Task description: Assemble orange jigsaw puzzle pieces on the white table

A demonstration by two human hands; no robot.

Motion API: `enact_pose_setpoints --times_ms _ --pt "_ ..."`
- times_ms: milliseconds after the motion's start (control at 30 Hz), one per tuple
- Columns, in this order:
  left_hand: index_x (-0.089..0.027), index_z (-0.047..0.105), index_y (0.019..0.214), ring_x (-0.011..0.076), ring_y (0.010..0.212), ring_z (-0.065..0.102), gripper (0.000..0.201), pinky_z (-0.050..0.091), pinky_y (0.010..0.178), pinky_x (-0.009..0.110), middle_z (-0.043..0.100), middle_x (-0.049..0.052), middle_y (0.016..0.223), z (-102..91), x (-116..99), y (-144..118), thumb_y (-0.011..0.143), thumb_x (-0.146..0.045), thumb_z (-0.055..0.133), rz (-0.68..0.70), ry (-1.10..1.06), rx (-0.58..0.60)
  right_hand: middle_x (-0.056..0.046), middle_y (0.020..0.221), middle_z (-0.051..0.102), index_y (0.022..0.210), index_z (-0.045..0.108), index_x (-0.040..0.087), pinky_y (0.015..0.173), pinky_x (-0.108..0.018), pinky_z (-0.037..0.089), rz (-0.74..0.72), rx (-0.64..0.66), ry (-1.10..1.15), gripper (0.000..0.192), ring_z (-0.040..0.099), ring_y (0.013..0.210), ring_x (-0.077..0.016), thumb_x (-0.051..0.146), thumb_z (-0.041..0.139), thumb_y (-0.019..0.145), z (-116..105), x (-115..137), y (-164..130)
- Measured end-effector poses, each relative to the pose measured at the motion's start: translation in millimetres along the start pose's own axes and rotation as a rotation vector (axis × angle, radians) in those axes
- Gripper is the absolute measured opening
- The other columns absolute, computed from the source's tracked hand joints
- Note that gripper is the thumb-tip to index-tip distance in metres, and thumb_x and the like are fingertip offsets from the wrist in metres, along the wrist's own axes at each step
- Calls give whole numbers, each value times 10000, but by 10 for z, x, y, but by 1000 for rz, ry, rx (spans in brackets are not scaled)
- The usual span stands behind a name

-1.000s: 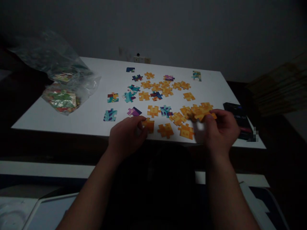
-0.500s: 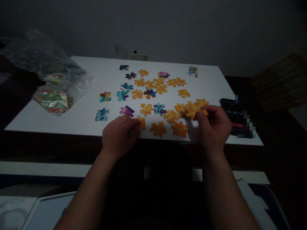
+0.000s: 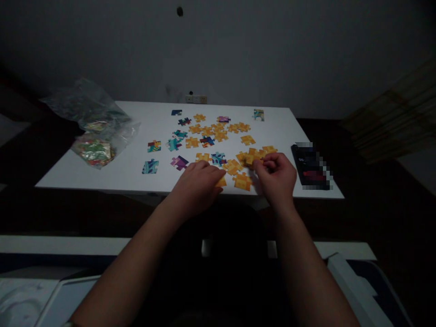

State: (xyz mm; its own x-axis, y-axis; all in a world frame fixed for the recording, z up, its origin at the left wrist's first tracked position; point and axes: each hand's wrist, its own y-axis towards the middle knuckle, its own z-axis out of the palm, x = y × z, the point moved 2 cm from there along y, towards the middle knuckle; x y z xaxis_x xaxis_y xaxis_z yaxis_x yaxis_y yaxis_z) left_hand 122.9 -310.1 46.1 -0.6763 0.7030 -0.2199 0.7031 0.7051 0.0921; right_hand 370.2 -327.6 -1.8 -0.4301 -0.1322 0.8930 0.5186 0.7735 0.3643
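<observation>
From the head view, the room is dim and a white rectangular bench (image 3: 102, 175) carries many scattered cardboard puzzle pieces. The person's right hand (image 3: 277, 177) has its grip closed on a small joined group of orange puzzle pieces (image 3: 254, 156), pinched between thumb and fingertips just above the bench surface. Half a second ago this group was held further to 3 o'clock; now it sits closer to the middle, near the other loose orange pieces. The left hand (image 3: 197, 184) has moved toward 3 o'clock also, and now lies with fingers curled down on a single orange piece (image 3: 221, 182) at the near edge; I cannot tell if it really grips this piece or only presses it. So both hands have come closer together, and I judge that the held group is being brought to the pieces near the left hand.

At 10 o'clock a crumpled clear plastic bag (image 3: 95, 122) with colourful pieces rests on the bench. At 3 o'clock lies a black flat box (image 3: 308, 165).
</observation>
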Motion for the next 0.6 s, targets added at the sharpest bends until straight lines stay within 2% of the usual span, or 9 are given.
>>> enact_pose_setpoints --times_ms 67,167,200,267,300,367,467,500,600 --pt "-205 743 1397 406 1277 676 435 553 1119 585 807 144 1352 -29 12 64 962 -193 759 -16 -3 50 30 751 752 981 690 243 694 -356 513 25 -4 17 270 684 657 -179 405 840 824 2 -14 9" --pt "-165 698 1500 386 1330 674 606 546 1172 541 763 187 1410 -33 67 116 899 -129 763 -14 -98 56 9 784 796 1156 726 229 739 -390 549 63 -13 65 412 719 691 -209 427 847 816 11 -34 26" --pt "-168 711 1486 372 1324 683 584 547 1174 531 761 188 1403 -25 89 124 904 -119 737 -15 -154 48 -2 798 805 1209 735 221 752 -401 562 74 -9 82 463 731 708 -221 441 845 817 16 -41 32" --pt "-193 793 1324 341 1235 723 411 568 1132 519 792 159 1299 -5 134 132 932 -132 687 -39 -309 11 -24 824 817 1262 750 205 784 -423 586 78 8 95 518 750 744 -242 472 834 826 25 -48 42" --pt "-203 826 1200 320 1159 741 300 586 1091 502 809 135 1213 7 160 138 940 -152 685 -73 -430 -21 -37 842 823 1264 758 199 801 -433 596 73 14 93 524 758 765 -251 488 827 832 28 -47 46" --pt "-195 831 988 270 971 752 105 620 980 442 810 95 1017 41 223 159 905 -206 767 -216 -827 -115 -59 886 833 1234 770 197 830 -444 613 56 20 81 509 772 806 -265 516 815 839 33 -33 50" --pt "-173 798 944 198 773 738 163 647 813 350 776 55 875 113 313 218 843 -287 855 -447 -1422 -268 -44 836 805 1087 770 215 784 -412 614 45 1 48 424 755 775 -251 550 819 832 48 20 49" --pt "-172 782 953 186 750 744 184 655 784 334 774 53 879 128 340 243 849 -310 844 -486 -1528 -308 -29 797 782 1030 756 223 744 -390 600 44 -5 44 398 733 737 -236 558 826 828 63 45 48" --pt "-175 726 924 177 773 779 171 682 767 310 775 68 938 123 439 300 875 -328 785 -505 -1649 -406 3 747 730 956 706 240 657 -341 540 44 -3 92 386 661 659 -195 578 849 835 151 123 44"
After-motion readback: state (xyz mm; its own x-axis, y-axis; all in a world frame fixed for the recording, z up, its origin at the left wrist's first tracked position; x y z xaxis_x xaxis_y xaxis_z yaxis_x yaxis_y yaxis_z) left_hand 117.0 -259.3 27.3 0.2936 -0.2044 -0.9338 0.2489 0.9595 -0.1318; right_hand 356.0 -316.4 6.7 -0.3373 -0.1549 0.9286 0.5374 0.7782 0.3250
